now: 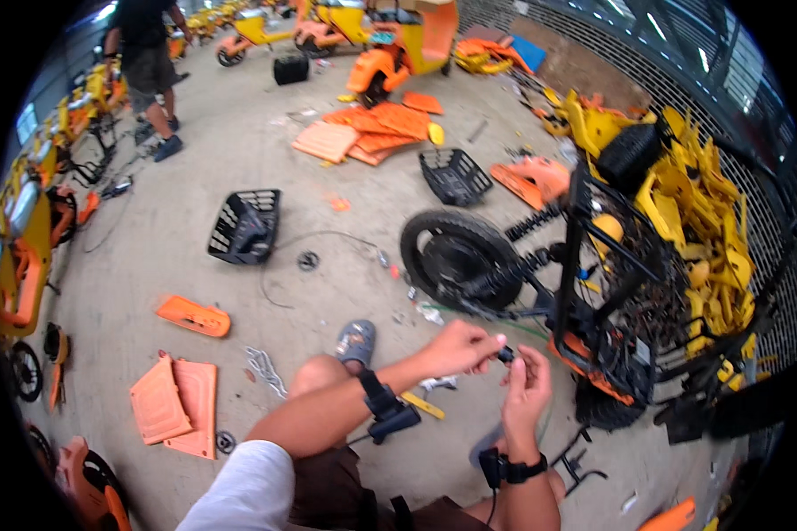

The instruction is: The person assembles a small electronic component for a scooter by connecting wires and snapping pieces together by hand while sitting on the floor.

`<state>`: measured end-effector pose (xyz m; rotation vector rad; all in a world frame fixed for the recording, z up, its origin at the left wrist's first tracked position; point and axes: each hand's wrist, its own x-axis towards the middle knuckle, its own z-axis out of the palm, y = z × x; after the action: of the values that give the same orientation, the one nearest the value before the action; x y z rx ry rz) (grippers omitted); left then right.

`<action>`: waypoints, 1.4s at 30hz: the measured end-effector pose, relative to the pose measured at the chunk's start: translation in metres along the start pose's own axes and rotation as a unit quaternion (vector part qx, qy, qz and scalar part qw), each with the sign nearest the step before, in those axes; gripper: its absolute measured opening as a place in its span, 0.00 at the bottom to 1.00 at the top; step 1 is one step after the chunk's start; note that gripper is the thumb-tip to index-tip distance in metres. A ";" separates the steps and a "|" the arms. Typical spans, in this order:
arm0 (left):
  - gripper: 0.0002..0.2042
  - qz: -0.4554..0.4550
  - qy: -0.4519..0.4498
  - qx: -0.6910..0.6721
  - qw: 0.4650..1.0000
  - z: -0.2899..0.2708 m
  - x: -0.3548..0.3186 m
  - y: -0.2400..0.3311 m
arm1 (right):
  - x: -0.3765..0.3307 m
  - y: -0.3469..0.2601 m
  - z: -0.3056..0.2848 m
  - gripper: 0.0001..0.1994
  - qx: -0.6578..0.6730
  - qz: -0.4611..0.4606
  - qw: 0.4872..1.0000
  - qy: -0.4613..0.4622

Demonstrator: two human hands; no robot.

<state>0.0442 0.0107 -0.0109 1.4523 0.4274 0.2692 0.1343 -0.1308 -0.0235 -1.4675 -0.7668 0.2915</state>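
A small black part (506, 354), too small to name, is pinched by the fingertips of my left hand (459, 349). My right hand (528, 379) meets it from the other side, thumb and finger closed about its lower end. Just beyond and to the right of my hands is a stripped scooter frame (584, 257), tipped over on the floor, with a black wheel (459, 259) and coil-spring shocks. A thin green cable (524, 327) runs on the floor behind my fingers. Below my left hand lies a yellow strip (423, 405).
Black plastic baskets (244, 227) (454, 176) and orange panels (376, 130) (193, 403) lie about the concrete floor. Yellow body parts (691, 203) are heaped at the right. Scooters (398, 53) stand at the back and along the left. A person (148, 75) stands far left.
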 end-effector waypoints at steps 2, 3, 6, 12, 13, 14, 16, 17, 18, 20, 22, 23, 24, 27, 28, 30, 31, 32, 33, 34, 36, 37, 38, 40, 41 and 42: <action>0.22 -0.022 0.000 -0.039 0.999 -0.003 0.004 -0.006 | 0.000 -0.003 -0.001 0.11 -0.022 0.033 0.999 -0.024; 0.22 -0.024 0.011 -0.046 0.999 -0.004 0.004 -0.008 | -0.001 0.000 0.001 0.11 -0.043 0.014 0.999 -0.027; 0.23 -0.036 0.029 -0.048 0.998 -0.015 0.004 -0.010 | 0.001 0.000 0.012 0.13 -0.060 -0.004 0.998 -0.029; 0.25 -0.080 0.009 -0.092 0.992 -0.013 0.001 -0.011 | 0.003 0.002 0.011 0.13 -0.115 -0.065 0.991 -0.013; 0.25 -0.089 0.005 -0.103 0.991 -0.011 0.002 -0.010 | 0.004 0.003 0.010 0.14 -0.109 -0.072 0.991 0.001; 0.25 -0.098 0.002 -0.113 0.989 -0.009 0.003 -0.009 | 0.005 0.002 0.009 0.14 -0.109 -0.080 0.991 0.011; 0.25 -0.106 -0.011 -0.133 0.985 -0.008 0.001 -0.011 | 0.003 -0.001 0.010 0.14 -0.102 -0.091 0.990 0.023; 0.24 -0.095 -0.017 -0.136 0.986 -0.005 0.003 -0.011 | 0.003 -0.003 0.007 0.14 -0.086 -0.080 0.993 0.028; 0.24 -0.086 -0.018 -0.140 0.986 -0.001 0.005 -0.012 | 0.003 -0.003 0.004 0.15 -0.069 -0.066 0.995 0.027; 0.22 -0.063 -0.026 -0.136 0.988 0.006 0.006 -0.010 | 0.003 0.005 0.000 0.16 -0.044 -0.045 0.997 0.045; 0.20 -0.048 -0.039 -0.119 0.991 0.014 0.011 -0.009 | 0.003 -0.004 -0.008 0.17 -0.034 -0.020 0.996 0.074; 0.18 -0.045 -0.042 -0.110 0.992 0.018 0.012 -0.008 | 0.004 -0.008 -0.010 0.18 -0.028 -0.006 0.996 0.085; 0.16 -0.031 -0.066 -0.123 0.990 0.023 0.013 -0.007 | 0.004 -0.005 -0.015 0.19 -0.026 -0.018 0.995 0.097; 0.10 0.002 -0.097 -0.155 0.983 0.029 0.015 -0.004 | 0.005 0.003 -0.021 0.18 -0.016 -0.050 0.992 0.113; 0.10 0.009 -0.095 -0.158 0.983 0.030 0.016 -0.005 | 0.005 0.005 -0.022 0.18 -0.017 -0.055 0.992 0.110; 0.11 0.006 -0.083 -0.166 0.983 0.032 0.018 -0.006 | 0.004 0.005 -0.023 0.17 -0.040 -0.049 0.992 0.106; 0.11 0.007 -0.078 -0.171 0.982 0.033 0.019 -0.006 | 0.003 0.005 -0.025 0.17 -0.037 -0.045 0.993 0.098; 0.11 0.008 -0.074 -0.176 0.982 0.033 0.019 -0.006 | 0.003 0.006 -0.025 0.17 -0.035 -0.041 0.995 0.090; 0.12 0.008 -0.070 -0.180 0.981 0.032 0.019 -0.006 | 0.002 0.006 -0.024 0.17 -0.031 -0.035 0.995 0.083; 0.12 0.005 -0.070 -0.179 0.981 0.032 0.019 -0.006 | 0.001 0.005 -0.023 0.17 -0.021 -0.034 0.996 0.083; 0.12 -0.003 -0.079 -0.179 0.981 0.030 0.018 -0.005 | 0.001 0.000 -0.020 0.18 -0.007 -0.029 0.995 0.093; 0.12 -0.008 -0.083 -0.178 0.980 0.028 0.016 -0.004 | 0.001 -0.001 -0.020 0.18 0.001 -0.026 0.995 0.098; 0.12 -0.012 -0.087 -0.173 0.981 0.028 0.015 -0.004 | 0.001 -0.001 -0.021 0.18 0.007 -0.030 0.995 0.099; 0.12 -0.017 -0.093 -0.163 0.982 0.027 0.012 -0.002 | 0.001 -0.002 -0.022 0.17 0.018 -0.039 0.994 0.098; 0.12 -0.019 -0.096 -0.159 0.982 0.026 0.011 -0.002 | 0.002 -0.003 -0.023 0.16 0.014 -0.028 0.993 0.111; 0.12 -0.017 -0.100 -0.155 0.983 0.025 0.011 -0.003 | 0.003 -0.004 -0.023 0.15 0.009 -0.017 0.992 0.122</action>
<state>0.0643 -0.0073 -0.0131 1.1511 0.2345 0.1515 0.1499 -0.1478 -0.0168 -1.4395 -0.5889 0.0896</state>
